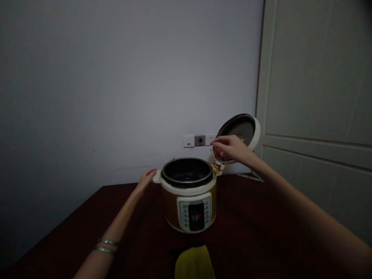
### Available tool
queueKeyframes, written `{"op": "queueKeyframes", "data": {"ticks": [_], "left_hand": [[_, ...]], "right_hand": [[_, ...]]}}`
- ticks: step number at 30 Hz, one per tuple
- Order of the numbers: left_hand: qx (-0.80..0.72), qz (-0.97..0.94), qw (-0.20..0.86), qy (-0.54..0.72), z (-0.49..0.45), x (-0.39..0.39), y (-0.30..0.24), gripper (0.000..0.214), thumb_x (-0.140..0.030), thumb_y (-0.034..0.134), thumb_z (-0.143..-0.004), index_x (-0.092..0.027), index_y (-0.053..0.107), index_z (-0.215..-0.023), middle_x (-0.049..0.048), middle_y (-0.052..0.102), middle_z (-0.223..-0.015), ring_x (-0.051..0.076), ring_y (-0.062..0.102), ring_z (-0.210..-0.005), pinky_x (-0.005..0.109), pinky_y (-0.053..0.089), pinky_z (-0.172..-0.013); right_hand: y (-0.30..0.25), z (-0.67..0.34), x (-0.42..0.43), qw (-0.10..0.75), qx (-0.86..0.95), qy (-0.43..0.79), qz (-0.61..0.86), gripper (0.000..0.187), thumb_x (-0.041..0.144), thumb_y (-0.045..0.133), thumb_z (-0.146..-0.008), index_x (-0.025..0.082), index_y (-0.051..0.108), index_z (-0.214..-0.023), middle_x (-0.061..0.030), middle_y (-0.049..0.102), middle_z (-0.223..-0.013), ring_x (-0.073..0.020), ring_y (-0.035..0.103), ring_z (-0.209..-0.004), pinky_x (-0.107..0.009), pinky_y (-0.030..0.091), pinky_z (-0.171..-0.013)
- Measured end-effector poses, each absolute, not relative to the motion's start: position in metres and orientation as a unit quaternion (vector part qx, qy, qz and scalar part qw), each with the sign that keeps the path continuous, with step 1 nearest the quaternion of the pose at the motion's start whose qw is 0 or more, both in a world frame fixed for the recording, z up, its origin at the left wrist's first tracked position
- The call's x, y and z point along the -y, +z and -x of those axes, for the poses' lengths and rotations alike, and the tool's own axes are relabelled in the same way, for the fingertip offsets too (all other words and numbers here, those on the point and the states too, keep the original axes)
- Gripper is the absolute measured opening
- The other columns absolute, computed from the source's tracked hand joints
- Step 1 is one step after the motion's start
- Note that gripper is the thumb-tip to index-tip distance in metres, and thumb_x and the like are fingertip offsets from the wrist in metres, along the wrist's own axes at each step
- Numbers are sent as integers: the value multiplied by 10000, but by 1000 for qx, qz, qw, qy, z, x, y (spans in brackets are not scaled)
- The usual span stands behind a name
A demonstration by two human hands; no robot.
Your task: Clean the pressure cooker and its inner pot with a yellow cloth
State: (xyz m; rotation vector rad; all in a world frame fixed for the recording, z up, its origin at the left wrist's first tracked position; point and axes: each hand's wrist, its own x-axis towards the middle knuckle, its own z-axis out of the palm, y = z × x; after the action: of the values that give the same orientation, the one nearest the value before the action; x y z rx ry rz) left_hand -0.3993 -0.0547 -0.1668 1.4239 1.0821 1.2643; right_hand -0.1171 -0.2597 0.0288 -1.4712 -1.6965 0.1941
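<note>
An electric pressure cooker stands upright on the table, with buttons and a dark display on its front panel. Inside it sits a black inner pot whose visible inner wall is bare; its bottom is hidden. The round lid is swung up on the right, dark underside toward me. My left hand is closed on the white side handle. In front of the lid's underside is my right hand, its fingers bent and drawn together near the lid's left rim; what they hold, if anything, is unclear.
The dark red table meets a pale wall with sockets behind the cooker. A yellow object lies at the front edge of view. A panelled door stands on the right. A flat paper-like thing lies near it.
</note>
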Motion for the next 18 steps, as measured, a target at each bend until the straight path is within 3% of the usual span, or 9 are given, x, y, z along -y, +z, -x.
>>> {"op": "queueKeyframes", "data": {"ticks": [3, 7, 13, 18], "left_hand": [[-457, -587, 447, 498, 409, 62, -162, 413, -377, 528, -778, -87, 614, -1059, 139, 681, -959, 167, 643, -712, 235, 479, -533], [-482, -619, 406, 469, 421, 65, -142, 373, -350, 535, -772, -78, 623, -1013, 145, 667, -976, 151, 620, -722, 199, 446, -500], [-491, -702, 339, 388, 414, 64, -97, 324, -294, 499, -817, -65, 632, -1005, 125, 675, -895, 86, 509, -543, 184, 340, -405], [-488, -772, 291, 285, 390, 63, -75, 285, -286, 546, -788, -73, 677, -924, 66, 670, -708, 64, 425, -420, 201, 289, -388]], "right_hand": [[9, 117, 220, 288, 694, 1, 659, 278, 221, 487, -810, 89, 654, -989, -73, 679, -648, -138, 610, -480, -208, 456, -428], [-8, 110, 183, 135, 690, -104, 704, 310, 152, 492, -799, 78, 658, -1051, -131, 716, -820, -175, 676, -687, -232, 502, -641], [-26, 97, 157, 77, 663, -131, 733, 315, 155, 556, -768, 43, 666, -1041, -233, 673, -1022, -285, 647, -963, -312, 484, -789], [-38, 87, 148, 46, 656, -128, 743, 338, 261, 571, -791, 40, 669, -1028, -251, 662, -1039, -306, 646, -971, -334, 492, -776]]}}
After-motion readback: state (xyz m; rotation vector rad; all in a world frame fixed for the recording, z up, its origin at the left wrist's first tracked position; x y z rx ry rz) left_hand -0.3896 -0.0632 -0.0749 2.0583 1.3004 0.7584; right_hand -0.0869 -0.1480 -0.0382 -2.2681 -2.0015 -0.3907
